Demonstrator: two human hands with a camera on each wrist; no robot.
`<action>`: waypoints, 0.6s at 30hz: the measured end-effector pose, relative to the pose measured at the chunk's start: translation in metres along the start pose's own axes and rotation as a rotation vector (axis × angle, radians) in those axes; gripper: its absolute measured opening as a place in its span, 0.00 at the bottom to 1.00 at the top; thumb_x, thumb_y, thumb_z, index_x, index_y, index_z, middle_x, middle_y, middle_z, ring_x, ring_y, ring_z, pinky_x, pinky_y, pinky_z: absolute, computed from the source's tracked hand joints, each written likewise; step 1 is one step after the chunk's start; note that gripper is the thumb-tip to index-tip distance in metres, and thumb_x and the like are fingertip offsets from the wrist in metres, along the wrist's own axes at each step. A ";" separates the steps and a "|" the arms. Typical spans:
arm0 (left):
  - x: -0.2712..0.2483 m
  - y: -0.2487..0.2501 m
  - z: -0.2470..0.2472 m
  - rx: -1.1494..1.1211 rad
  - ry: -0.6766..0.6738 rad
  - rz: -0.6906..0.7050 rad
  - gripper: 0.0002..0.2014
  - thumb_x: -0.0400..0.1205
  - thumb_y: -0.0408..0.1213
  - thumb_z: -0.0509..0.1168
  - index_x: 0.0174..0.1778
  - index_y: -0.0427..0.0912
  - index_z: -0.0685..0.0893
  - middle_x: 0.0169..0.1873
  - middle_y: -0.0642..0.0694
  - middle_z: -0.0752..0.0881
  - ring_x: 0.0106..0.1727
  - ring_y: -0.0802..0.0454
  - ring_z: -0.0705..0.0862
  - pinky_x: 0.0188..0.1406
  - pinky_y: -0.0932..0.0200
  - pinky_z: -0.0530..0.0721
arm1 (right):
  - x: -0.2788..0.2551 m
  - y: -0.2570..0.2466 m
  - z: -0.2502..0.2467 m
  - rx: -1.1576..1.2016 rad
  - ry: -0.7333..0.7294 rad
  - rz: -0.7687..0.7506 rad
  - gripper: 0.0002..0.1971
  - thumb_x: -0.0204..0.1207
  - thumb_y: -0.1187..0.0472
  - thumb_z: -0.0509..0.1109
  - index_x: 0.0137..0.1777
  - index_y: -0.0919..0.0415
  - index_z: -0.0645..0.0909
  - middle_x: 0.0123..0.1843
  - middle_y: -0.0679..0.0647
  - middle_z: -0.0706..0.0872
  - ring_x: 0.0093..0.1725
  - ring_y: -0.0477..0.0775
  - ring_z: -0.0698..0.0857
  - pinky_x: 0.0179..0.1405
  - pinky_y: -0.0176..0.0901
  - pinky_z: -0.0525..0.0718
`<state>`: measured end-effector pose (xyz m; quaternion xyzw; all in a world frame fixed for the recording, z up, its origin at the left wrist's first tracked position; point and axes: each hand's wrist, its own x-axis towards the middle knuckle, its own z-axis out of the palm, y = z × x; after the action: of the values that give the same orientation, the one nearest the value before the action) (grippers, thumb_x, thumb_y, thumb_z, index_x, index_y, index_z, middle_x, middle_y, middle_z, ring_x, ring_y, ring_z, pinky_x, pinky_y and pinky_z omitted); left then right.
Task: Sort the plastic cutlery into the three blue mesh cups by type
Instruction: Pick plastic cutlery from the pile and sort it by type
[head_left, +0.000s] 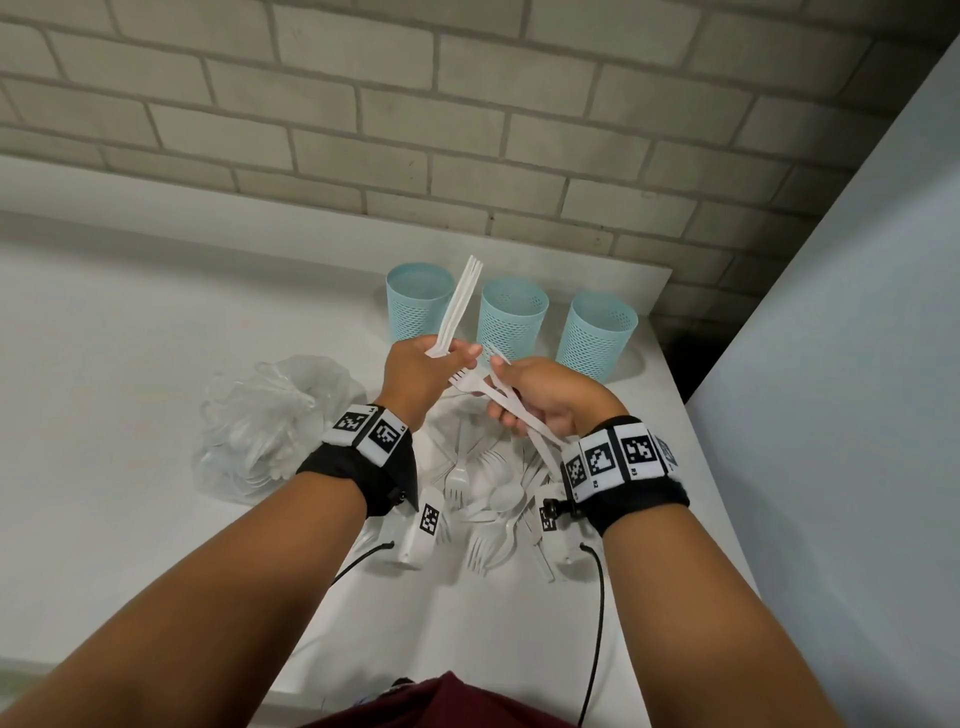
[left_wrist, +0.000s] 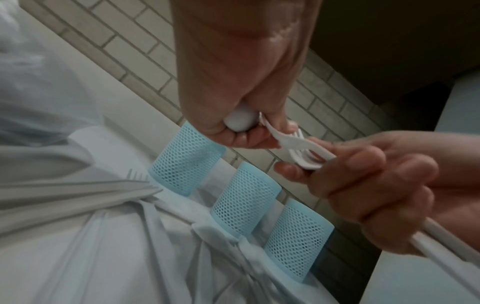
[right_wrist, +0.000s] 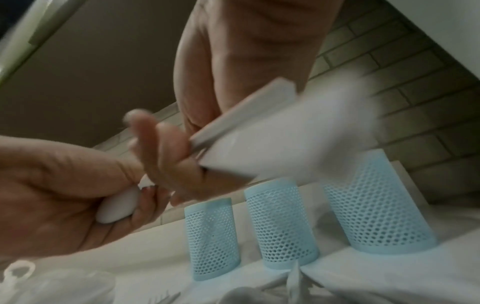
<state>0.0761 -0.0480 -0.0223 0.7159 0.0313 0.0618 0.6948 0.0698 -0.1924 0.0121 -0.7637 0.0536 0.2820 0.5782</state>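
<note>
My left hand (head_left: 441, 364) grips a bundle of white plastic forks (head_left: 460, 306) by their handles, tines up, in front of the left blue mesh cup (head_left: 418, 306). My right hand (head_left: 519, 400) grips two or three more forks (head_left: 485, 392), their tines pointing left and reaching the left hand's fingers. The left wrist view shows these fork heads (left_wrist: 301, 148) between both hands. The middle cup (head_left: 511, 317) and the right cup (head_left: 597, 332) stand in a row by the wall. A pile of mixed white cutlery (head_left: 493, 499) lies on the counter below my hands.
A crumpled clear plastic bag (head_left: 270, 415) lies left of the pile. The white counter (head_left: 130, 364) ends at a brick wall (head_left: 467, 130) behind the cups. A pale panel (head_left: 857, 364) rises on the right, with a dark gap beside the right cup.
</note>
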 end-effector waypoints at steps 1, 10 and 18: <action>0.000 0.000 0.000 -0.031 -0.001 -0.015 0.08 0.75 0.41 0.73 0.34 0.42 0.86 0.31 0.46 0.87 0.30 0.58 0.83 0.35 0.66 0.81 | 0.002 0.002 -0.002 0.060 -0.042 0.000 0.20 0.85 0.47 0.53 0.47 0.63 0.76 0.21 0.52 0.79 0.15 0.45 0.72 0.17 0.31 0.70; 0.004 0.012 -0.004 -0.148 -0.015 -0.203 0.25 0.86 0.56 0.50 0.44 0.42 0.86 0.32 0.49 0.81 0.27 0.59 0.73 0.20 0.71 0.69 | 0.018 -0.020 -0.035 0.309 0.060 -0.164 0.12 0.84 0.56 0.59 0.42 0.61 0.78 0.19 0.45 0.76 0.19 0.41 0.75 0.20 0.32 0.74; 0.016 0.024 -0.006 -0.142 -0.094 -0.337 0.19 0.87 0.41 0.49 0.44 0.43 0.84 0.31 0.50 0.76 0.28 0.58 0.69 0.22 0.68 0.63 | 0.063 -0.084 -0.068 0.783 0.533 -0.599 0.05 0.84 0.62 0.60 0.46 0.58 0.74 0.29 0.50 0.72 0.23 0.43 0.72 0.26 0.34 0.74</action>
<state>0.0901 -0.0412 0.0023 0.6516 0.1140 -0.0869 0.7449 0.1819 -0.2119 0.0639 -0.5188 0.0790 -0.1384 0.8399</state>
